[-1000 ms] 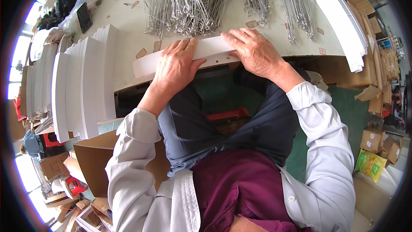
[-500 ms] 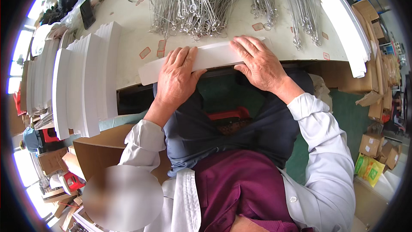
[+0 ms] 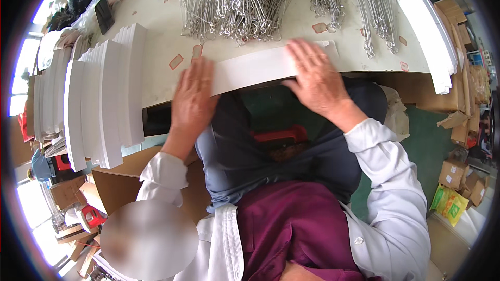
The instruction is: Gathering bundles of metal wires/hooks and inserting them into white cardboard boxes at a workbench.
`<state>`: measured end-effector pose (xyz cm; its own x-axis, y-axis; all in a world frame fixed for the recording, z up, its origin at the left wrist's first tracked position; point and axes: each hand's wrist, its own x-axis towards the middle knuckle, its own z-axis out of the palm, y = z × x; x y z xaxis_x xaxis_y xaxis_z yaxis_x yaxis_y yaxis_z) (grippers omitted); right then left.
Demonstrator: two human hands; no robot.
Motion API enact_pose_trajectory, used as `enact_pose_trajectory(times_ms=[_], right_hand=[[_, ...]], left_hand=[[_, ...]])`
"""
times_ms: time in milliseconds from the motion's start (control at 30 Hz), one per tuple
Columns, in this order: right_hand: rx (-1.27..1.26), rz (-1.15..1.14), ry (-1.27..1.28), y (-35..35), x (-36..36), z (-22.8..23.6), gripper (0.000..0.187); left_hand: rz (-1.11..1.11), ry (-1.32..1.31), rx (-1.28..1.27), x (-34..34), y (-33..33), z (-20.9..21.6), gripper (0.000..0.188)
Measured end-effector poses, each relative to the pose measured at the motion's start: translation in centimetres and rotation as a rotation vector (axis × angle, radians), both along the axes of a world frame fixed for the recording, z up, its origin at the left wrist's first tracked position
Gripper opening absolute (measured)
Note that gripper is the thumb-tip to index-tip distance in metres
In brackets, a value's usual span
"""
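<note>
A long white paper strip (image 3: 252,67) lies flat along the front edge of the table, in front of me. Over its left end is my left hand (image 3: 192,99), its fingers stretched forward and a little blurred; that end of the strip is hidden beneath it. My right hand (image 3: 319,80) rests flat over the right part of the strip, fingers straight and the thumb apart, pointing toward the table edge. Neither hand is closed around anything. Beyond the strip lies a big heap of thin metal rods with looped ends (image 3: 239,13).
Tall stacks of white strips (image 3: 112,93) stand at the left, and another white stack (image 3: 427,34) at the right. Smaller bundles of looped rods (image 3: 375,15) lie at the back right. A dark phone-like slab (image 3: 104,14) leans at the back left. An open cardboard box (image 3: 125,182) sits below.
My left hand has slid left and its fingers have straightened. My right hand's bent fingers have flattened out. The strip, pinched at its near edge before, now lies flatter.
</note>
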<state>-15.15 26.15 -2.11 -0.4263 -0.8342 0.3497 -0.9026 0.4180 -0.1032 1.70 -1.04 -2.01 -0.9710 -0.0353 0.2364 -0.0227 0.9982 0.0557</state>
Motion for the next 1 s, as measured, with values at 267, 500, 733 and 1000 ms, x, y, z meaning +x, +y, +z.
enact_pose_trajectory(times_ms=[267, 500, 733, 1000], right_hand=[[0.011, -0.051, 0.006, 3.2, -1.6, 0.1, 0.075], [-0.088, 0.092, 0.047, 4.6, -2.2, 1.0, 0.052], [-0.192, 0.358, -0.056, 1.9, 2.9, 3.4, 0.036], [-0.466, 0.019, -0.138, 3.3, 5.9, 3.5, 0.048]], left_hand=[[0.039, 0.067, -0.071, 2.0, -1.9, -0.4, 0.075], [-0.011, -0.047, -0.093, 3.6, 0.9, 4.2, 0.058], [-0.132, -0.397, 0.502, 1.6, 6.5, 8.8, 0.049], [0.053, -0.395, 0.703, 2.0, 7.9, 7.0, 0.049]])
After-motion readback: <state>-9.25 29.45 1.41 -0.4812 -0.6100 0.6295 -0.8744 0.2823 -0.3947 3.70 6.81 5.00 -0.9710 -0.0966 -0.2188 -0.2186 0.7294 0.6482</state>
